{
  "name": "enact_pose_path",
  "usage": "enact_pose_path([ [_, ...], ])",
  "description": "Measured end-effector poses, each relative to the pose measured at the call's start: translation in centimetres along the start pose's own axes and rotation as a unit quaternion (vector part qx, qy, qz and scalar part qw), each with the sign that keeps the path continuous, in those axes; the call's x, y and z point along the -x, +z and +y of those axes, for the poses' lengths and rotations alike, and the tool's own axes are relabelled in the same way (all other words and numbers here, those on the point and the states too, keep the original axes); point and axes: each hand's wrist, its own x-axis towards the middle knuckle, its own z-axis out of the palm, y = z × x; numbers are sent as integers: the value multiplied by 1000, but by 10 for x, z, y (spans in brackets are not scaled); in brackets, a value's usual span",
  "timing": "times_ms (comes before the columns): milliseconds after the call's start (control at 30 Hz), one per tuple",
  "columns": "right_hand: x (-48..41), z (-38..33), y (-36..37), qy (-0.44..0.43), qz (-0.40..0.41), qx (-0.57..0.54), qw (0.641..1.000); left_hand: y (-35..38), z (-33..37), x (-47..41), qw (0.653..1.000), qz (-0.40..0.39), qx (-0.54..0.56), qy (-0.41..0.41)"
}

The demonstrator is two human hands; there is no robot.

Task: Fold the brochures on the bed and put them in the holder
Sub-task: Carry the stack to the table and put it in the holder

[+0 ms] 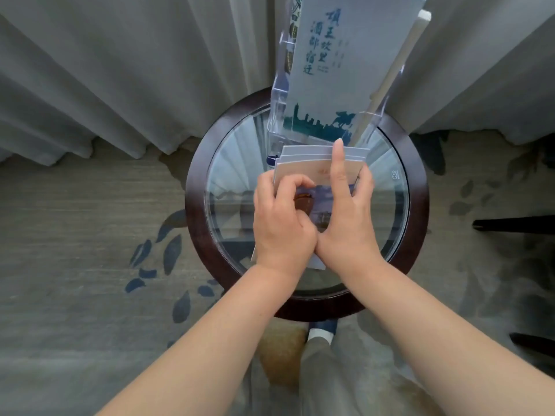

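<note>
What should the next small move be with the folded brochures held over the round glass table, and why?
Probably lift the stack of folded brochures and tip its top edge into the clear acrylic holder. Both the left hand and right hand grip it just below the holder's front pocket, which already holds one pale blue brochure.

Clear glossy plastic holder (277, 94); matt paper brochures (306, 166); glass-topped table (399, 205), polished dark wood rim; cloth curtains (120, 70).

**Round glass-topped table on patterned carpet**

Stood on grey carpet (75, 235) with dark blue leaf shapes, close to pale curtains (120, 85). Was a round side table (195, 205) with dark wood rim and clear glass top. Carried a clear acrylic holder (277, 109) at its far edge, a tall pale brochure (330, 70) upright inside.
</note>
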Motion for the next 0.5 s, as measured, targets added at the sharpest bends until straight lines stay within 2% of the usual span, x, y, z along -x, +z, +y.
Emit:
enact_pose_path([
  [233,-49,-43,-54,-99,115,38,988,-15,52,-53,992,15,42,118],
  [400,-72,-53,-81,-94,165,26,981,-25,71,-88,974,-64,49,212],
  [500,-80,-53,-88,-111,167,35,979,-29,75,-101,969,-67,44,232],
])
